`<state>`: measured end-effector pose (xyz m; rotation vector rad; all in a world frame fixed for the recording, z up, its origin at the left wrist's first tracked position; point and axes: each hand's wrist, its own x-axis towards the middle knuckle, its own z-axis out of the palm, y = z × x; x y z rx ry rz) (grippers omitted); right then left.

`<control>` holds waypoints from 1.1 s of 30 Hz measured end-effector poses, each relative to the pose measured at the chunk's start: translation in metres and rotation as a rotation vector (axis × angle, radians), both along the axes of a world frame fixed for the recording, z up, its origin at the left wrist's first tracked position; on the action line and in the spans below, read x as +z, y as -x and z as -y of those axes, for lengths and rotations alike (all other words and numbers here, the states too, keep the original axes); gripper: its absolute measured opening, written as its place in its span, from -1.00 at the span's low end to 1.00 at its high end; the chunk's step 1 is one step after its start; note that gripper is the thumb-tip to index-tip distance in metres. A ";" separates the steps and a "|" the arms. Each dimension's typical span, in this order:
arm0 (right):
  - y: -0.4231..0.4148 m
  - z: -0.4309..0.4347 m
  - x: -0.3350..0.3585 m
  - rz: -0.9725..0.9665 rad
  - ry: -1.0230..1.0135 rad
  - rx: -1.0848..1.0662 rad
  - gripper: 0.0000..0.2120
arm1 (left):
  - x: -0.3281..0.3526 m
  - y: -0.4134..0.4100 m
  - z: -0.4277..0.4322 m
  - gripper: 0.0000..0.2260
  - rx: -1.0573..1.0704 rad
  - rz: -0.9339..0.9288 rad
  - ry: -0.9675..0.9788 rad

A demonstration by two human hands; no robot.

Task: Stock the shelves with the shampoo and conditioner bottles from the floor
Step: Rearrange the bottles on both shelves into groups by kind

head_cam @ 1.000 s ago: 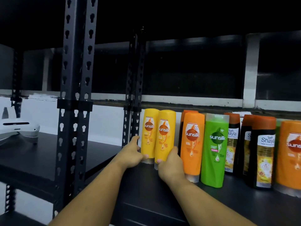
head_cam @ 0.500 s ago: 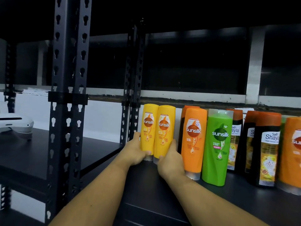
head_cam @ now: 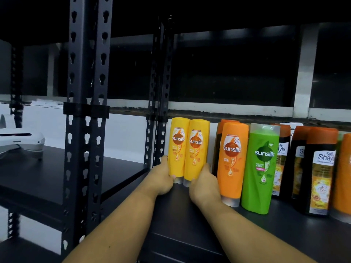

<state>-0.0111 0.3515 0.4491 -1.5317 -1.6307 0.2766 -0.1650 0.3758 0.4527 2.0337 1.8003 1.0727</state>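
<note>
Left hand (head_cam: 161,177) and right hand (head_cam: 204,184) each gripped a yellow bottle (head_cam: 178,147) on the shelf (head_cam: 284,234). Right of the grip, stocked bottles (head_cam: 232,160) already stood.

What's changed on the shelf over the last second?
Little. The left grip and right grip still hold the two yellow bottles low down; the right one's base is now nearer level with the left's. The orange bottle and green bottle stayed put.
</note>
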 end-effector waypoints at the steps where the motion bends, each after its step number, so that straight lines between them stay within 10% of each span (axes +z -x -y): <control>1: 0.000 0.001 0.000 0.018 -0.005 -0.007 -0.47 | -0.001 -0.001 0.001 -0.45 -0.001 -0.014 0.000; 18: -0.074 0.086 0.007 0.538 0.074 0.345 -0.53 | 0.003 -0.037 0.099 -0.55 -0.105 -0.383 0.119; 27: -0.162 0.117 0.005 0.223 -0.218 0.115 -0.89 | 0.015 -0.108 0.122 -0.41 -0.178 -0.207 0.015; 33: -0.191 0.084 0.020 -0.081 -0.175 0.156 -0.38 | 0.032 -0.146 0.096 -0.33 -0.185 0.221 -0.086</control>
